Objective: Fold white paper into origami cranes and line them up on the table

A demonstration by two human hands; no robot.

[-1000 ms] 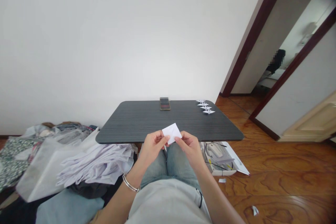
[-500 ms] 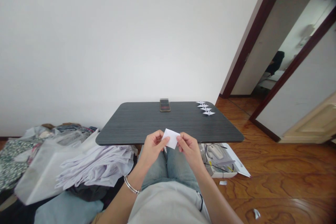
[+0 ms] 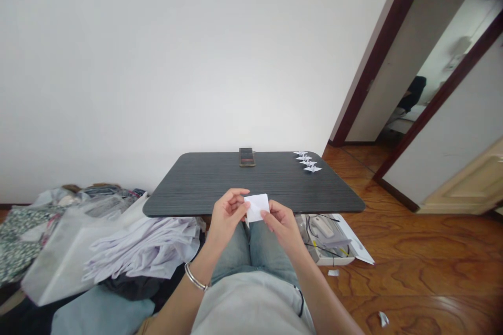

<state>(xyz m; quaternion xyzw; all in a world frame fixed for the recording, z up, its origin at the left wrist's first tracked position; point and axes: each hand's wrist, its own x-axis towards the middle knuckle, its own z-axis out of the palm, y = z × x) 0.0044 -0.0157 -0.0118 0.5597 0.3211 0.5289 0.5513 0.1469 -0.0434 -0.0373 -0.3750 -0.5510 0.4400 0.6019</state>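
Observation:
A small folded white paper (image 3: 257,205) is pinched between both hands just above my lap, at the near edge of the dark table (image 3: 196,188). My left hand (image 3: 226,217), with a silver bangle on its wrist, grips the paper's left side with thumb and fingers. My right hand (image 3: 281,222) holds the paper's right lower corner. Several folded white paper cranes (image 3: 308,161) stand in a row at the table's far right. A phone (image 3: 246,157) stands at the table's far edge.
White cloth and bags (image 3: 118,243) are piled on the floor at my left. An open white box with cables (image 3: 328,235) lies under the table's right side. Paper scraps (image 3: 381,317) lie on the wooden floor. A doorway (image 3: 416,99) opens at the right.
The paper has turned from a diamond tilt to lie nearly level and has sunk slightly. My left fingers have shifted upward along its left edge.

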